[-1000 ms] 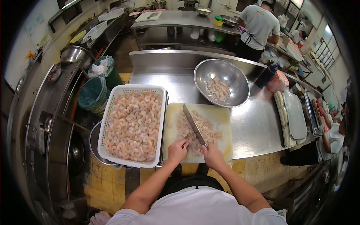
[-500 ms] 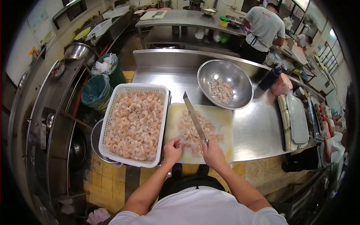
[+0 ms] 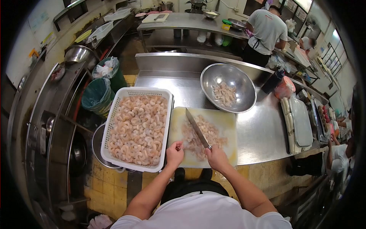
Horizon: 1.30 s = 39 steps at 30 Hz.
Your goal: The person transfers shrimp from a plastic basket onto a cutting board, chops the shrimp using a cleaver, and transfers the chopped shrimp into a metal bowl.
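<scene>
My right hand (image 3: 217, 158) is wrapped round the handle of a long knife (image 3: 197, 128), whose blade slants up and left over the chopped shrimp (image 3: 210, 132). These pieces lie spread on a white, yellow-stained cutting board (image 3: 228, 153). By the board's lower left edge, my left hand (image 3: 175, 154) has its fingers curled together; whatever they may pinch is too small to make out. To the left stands a white perforated basket (image 3: 132, 91) full of peeled shrimp (image 3: 137, 128). Behind the board, a steel bowl (image 3: 246, 78) contains shrimp pieces (image 3: 225, 95).
The steel table's raised back edge (image 3: 171, 61) runs behind the basket and bowl. A dark bottle (image 3: 273, 81) and a lidded container (image 3: 301, 122) are at the right. Lined bins (image 3: 97, 91) stand left, and a co-worker (image 3: 267, 30) works at the back.
The knife's tip has dropped lower, towards the board. My left hand has shifted slightly left, while my right hand keeps its grip in nearly the same place.
</scene>
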Tool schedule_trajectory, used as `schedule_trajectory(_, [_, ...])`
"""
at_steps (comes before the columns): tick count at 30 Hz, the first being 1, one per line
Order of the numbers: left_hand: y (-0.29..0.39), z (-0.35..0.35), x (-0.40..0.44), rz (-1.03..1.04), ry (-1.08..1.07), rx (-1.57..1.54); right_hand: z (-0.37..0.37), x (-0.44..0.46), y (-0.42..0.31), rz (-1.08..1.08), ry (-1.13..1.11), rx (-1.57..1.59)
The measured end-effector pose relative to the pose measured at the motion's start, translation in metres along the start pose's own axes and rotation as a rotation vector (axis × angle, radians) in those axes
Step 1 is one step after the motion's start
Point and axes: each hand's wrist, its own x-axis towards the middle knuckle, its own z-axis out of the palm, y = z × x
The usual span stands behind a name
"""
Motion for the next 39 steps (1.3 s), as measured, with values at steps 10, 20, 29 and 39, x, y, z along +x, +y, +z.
schedule_trajectory(10, [-0.003,-0.008,-0.002,0.048,0.041,-0.023,0.011,-0.022,0.010,0.001,0.023,0.076])
schedule_trajectory(20, [-0.020,0.000,-0.002,0.088,0.044,-0.110,0.057,-0.029,-0.019,0.019,-0.005,0.177])
schedule_trajectory(29, [-0.016,-0.007,-0.012,0.094,0.029,-0.039,0.037,-0.020,-0.004,0.036,0.021,0.073])
schedule_trajectory(39, [0.008,0.000,0.002,0.186,0.064,0.039,0.016,-0.026,0.021,0.039,0.023,0.062])
